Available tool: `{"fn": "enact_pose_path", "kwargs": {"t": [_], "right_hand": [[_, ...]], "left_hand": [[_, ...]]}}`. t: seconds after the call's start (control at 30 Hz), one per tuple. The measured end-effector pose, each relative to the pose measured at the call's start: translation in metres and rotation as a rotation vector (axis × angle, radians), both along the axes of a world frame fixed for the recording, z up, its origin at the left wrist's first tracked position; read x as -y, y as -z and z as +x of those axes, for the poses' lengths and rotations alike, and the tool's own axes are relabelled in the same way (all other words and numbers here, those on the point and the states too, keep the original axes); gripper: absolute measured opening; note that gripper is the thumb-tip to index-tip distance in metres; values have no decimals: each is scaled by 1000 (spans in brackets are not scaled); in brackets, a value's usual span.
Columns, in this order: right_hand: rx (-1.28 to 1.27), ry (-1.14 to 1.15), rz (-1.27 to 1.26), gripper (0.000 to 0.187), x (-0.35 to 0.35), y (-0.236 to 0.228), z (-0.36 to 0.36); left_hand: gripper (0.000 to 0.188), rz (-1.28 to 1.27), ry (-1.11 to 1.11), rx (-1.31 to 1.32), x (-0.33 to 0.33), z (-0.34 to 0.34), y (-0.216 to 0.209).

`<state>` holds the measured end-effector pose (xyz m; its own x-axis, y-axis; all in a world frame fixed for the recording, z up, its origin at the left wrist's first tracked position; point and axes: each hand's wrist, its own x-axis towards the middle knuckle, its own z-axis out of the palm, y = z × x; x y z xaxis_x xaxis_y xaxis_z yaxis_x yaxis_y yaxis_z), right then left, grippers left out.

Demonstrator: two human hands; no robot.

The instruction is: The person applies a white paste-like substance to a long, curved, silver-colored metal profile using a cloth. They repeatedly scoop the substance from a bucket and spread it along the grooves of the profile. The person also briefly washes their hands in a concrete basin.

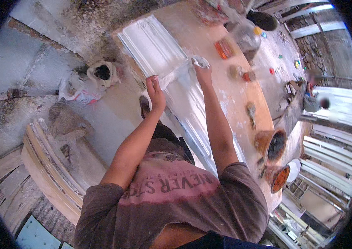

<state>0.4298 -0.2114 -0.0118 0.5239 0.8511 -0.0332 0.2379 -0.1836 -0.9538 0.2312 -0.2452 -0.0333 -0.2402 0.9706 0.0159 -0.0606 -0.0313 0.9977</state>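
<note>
A long, white ribbed moulding lies along the near edge of the wooden table. Across it spans a thin, whitish, partly see-through sheet, between my two hands. My left hand is closed at the table's edge, its curled fingers at the sheet's left end; their exact grip is too small to make out. My right hand is over the moulding's far side, closed around a crumpled white part of the sheet. The moulding's lower part runs down beneath my right forearm.
On the table are an orange-red container, small jars, a brush-like tool and two buckets. White bags stand on the floor at left, near curved wooden pieces. Another person is far right.
</note>
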Motion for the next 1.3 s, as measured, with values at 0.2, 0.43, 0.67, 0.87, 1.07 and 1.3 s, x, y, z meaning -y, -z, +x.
{"fn": "enact_pose_path", "kwargs": {"t": [0.2, 0.43, 0.67, 0.87, 1.07, 1.3], "right_hand": [[81, -10, -48, 23, 106, -7, 30], [91, 23, -91, 28, 243, -15, 79], [257, 54, -128, 31, 375, -4, 129], [96, -27, -74, 31, 499, -14, 163], [162, 14, -103, 28, 644, -16, 205], [149, 36, -86, 29, 817, -19, 267]], "left_hand": [[27, -1, 11, -8, 108, 35, 5], [20, -68, 102, 6, 240, 77, 0], [19, -44, 51, 72, 377, 128, 2], [21, -59, -9, 34, 506, 171, 3], [20, -125, 29, 66, 648, 217, -5], [20, -72, 87, -4, 817, 271, -3]]}}
